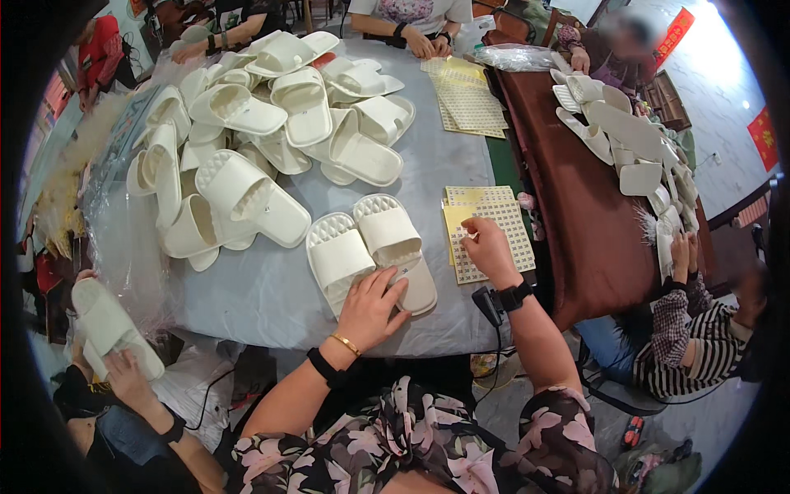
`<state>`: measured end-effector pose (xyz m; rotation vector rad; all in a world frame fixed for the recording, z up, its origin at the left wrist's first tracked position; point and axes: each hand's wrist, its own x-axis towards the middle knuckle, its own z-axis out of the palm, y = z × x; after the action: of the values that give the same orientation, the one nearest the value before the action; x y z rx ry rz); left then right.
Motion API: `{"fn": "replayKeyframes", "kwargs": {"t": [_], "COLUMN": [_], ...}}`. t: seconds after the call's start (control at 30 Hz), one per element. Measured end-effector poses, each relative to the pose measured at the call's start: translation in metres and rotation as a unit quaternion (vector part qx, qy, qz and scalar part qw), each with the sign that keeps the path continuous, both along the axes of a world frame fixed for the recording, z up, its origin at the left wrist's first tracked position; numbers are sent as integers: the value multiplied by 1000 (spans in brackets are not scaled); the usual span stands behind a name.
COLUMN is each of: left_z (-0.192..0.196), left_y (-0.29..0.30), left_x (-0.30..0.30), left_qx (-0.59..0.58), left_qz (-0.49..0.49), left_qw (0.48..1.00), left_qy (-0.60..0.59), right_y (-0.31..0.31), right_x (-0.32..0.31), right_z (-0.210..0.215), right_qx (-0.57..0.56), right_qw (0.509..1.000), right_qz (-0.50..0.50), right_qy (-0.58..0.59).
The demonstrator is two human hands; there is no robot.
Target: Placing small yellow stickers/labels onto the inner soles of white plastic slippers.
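Note:
Two white slide slippers lie side by side on the grey-covered table [271, 296] in front of me. My left hand [370, 306] rests flat on the heel of the left slipper [336, 257], fingers spread. The right slipper [391, 239] sits just beside it, touching. My right hand [487, 247] is over a yellow sticker sheet [510, 226], its fingertips pinched at the sheet's surface; whether a sticker is between them is too small to tell.
A big heap of white slippers [247, 123] fills the table's far left. More yellow sticker sheets [469, 103] lie at the back. Other people sit around; one at lower left holds a slipper [107, 325]. A brown table [568, 198] with white soles stands to the right.

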<state>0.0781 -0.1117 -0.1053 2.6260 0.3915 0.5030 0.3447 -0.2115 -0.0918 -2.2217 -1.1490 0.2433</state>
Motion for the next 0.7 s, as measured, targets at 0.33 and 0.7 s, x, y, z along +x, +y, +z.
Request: {"fn": "replayKeyframes", "kwargs": {"t": [0.33,0.7], "left_z": [1,-3], "left_y": [-1,-1], "left_x": [0,-2], "left_qx": [-12,-17], "left_qz": [5,3], "left_qw": [1000,1000], "left_qy": [6,10], "right_y": [8,12], "right_x": [10,14], "right_z": [-17,-27], "right_qx": [-29,-13], "right_qw": [999,1000], "right_qz": [2,-5], "right_qy": [-24,0]}}
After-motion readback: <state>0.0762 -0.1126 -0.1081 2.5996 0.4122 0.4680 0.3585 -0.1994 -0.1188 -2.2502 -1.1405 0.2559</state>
